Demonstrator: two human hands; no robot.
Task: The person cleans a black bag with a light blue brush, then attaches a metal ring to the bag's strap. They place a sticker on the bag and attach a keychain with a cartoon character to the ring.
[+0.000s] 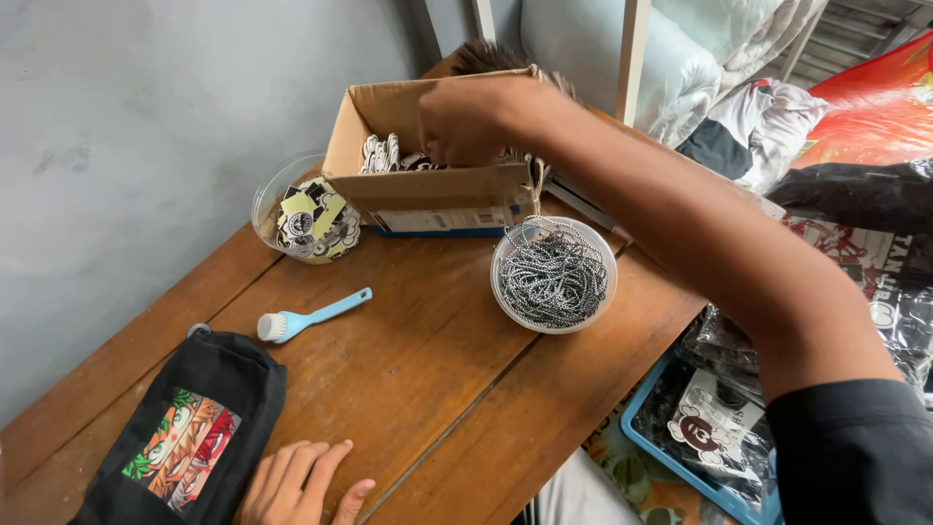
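Box (428, 194) of brown cardboard sits at the far edge of the wooden surface (428, 369), open at the top, its long axis running left to right and its open mouth facing up and slightly toward the person. Inside it lie small black-and-white flat pieces (381, 153), stacked on edge at the left part of the box.

The right hand (465, 122) reaches across from the right and dips into the box over its near wall; the forearm slants from near right to far left. The pieces lie just left of the fingers. Its grip looks curled with the fingertips down inside the box, but they are hidden by the box wall, so I cannot tell whether it is pinching a piece or is slack. This hand is by far the nearer one to the box.

The left hand (301, 481) rests flat at the near edge of the surface, fingers spread and holding nothing, just beside a black pouch (185, 437) with a coloured print, well apart from the box.

Left of the box, touching it, stands a clear tub (303, 216) of similar flat pieces. Near right of the box is a white bowl (554, 275) full of thin metal chains. A blue brush (309, 317) lies between tub and pouch, its handle pointing far right, bristles toward the left.
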